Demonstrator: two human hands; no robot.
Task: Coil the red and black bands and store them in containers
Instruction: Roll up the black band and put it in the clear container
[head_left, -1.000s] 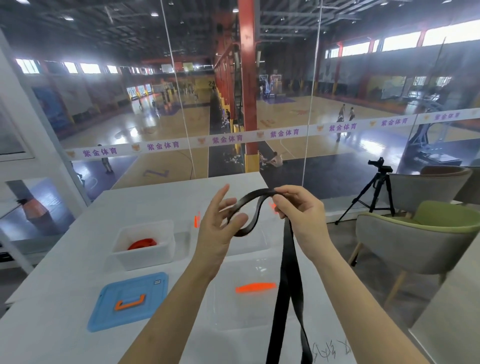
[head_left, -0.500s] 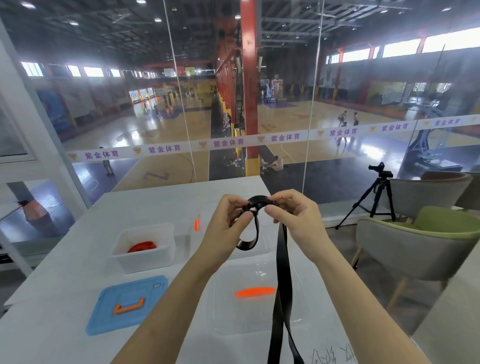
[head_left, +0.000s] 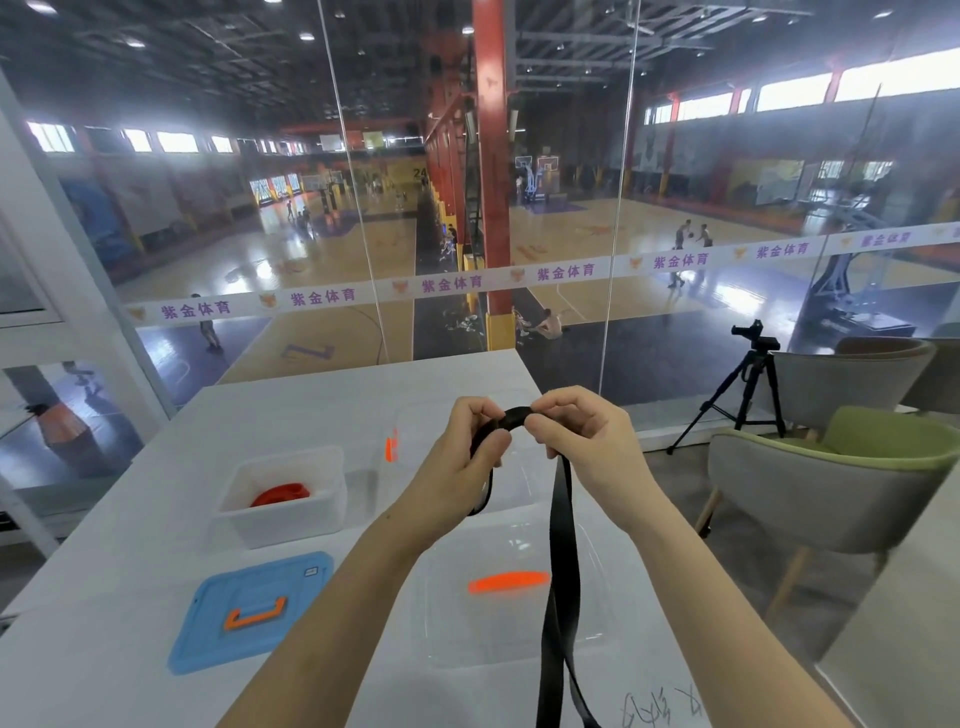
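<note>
Black band (head_left: 560, 525) pinched by our left hand (head_left: 457, 462) and right hand (head_left: 592, 441) may spring loose if either pinch slackens mid-coil.

The black band (head_left: 561, 545) runs off the bottom edge — its end unseen — and the left hand (head_left: 457, 460) and right hand (head_left: 589, 441) cover parts of its loop.

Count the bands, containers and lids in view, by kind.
Bands: 2, red band and black band
Containers: 2, white container and clear container
Lids: 2, blue lid and clear lid
Total: 6
</note>
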